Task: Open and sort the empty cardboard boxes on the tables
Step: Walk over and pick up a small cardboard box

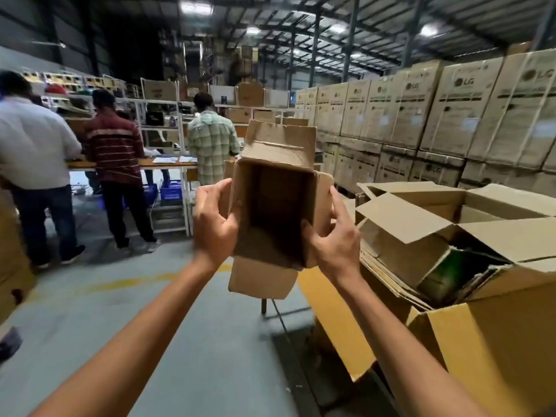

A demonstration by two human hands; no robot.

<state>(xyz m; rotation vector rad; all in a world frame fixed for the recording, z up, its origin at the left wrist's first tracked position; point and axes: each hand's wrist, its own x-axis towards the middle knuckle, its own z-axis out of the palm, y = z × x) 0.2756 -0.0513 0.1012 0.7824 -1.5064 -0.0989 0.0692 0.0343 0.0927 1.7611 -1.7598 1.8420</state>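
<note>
You stand in a big warehouse — the metal roof [376, 22] is high over you, with bright lamps [195, 7]. Tall stacks of brown LG boxes [451, 109] fill your right side. Shelves [162, 115] at the back hold more boxes, and the grey floor [75, 326] has a yellow line [135, 281].

Whse: grey floor [96, 326], roof lights [195, 8].

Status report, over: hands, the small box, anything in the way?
Gripping: left hand and right hand on opposite sides of the small box. Box in mid-air, flaps open, looks empty. To the right, large open carton, not touching.
</note>
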